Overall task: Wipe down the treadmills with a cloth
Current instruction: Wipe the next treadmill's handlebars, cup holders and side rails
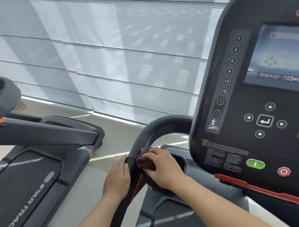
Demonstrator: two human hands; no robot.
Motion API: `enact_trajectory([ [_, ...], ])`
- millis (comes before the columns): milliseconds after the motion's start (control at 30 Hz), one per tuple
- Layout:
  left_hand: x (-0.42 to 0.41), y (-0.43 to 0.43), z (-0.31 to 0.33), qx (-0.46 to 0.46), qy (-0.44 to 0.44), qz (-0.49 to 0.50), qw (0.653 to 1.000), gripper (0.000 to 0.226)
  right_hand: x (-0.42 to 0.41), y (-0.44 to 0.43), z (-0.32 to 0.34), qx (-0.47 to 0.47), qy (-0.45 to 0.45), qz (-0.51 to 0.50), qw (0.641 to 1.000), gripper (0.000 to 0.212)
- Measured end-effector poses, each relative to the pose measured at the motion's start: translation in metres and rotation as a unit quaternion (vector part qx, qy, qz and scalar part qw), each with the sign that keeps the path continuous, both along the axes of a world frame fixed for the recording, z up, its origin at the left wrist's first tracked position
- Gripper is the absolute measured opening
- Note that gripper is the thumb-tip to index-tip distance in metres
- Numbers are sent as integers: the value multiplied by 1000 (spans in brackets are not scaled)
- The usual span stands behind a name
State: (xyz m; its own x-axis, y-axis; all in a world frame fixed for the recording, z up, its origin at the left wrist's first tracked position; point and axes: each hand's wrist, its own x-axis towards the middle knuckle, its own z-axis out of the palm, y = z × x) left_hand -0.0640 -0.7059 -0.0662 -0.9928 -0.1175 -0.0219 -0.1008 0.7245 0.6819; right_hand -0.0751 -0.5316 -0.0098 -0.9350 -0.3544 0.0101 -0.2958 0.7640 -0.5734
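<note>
A black curved handrail (147, 134) runs from the treadmill console (239, 121) down toward me at bottom centre. My left hand (118, 178) wraps the rail's left side. My right hand (163, 167) presses a dark brown cloth (145, 163) against the rail's right side, just beside the left hand. Most of the cloth is hidden under the fingers. The console, with its screen, number buttons, green start button and red stop button, fills the right of the view.
A second treadmill (31, 182) marked STAR TRAC stands to the left, its belt and frame separated from mine by a strip of pale floor (75, 192). Grey window blinds (119, 51) cover the wall ahead. A red safety bar (265, 189) runs under the console.
</note>
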Motion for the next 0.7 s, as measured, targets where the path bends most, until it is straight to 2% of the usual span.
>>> enact_trajectory([
  [100,2,1,3,16,-11,-1,1000,38,0,8,5,-44,-15,9,999,35],
  [267,30,-12,6,4,-44,-33,998,40,-18,5,20,-119,10,-39,992,35],
  [433,69,-25,2,-36,-43,-4,998,40,-13,-11,0,-43,10,-4,999,40],
  [533,71,-23,1,-63,-22,14,998,38,-3,-9,-9,-56,25,-21,998,37],
  [700,67,-22,0,-66,-10,5,998,28,-7,-8,1,-96,6,41,994,32],
])
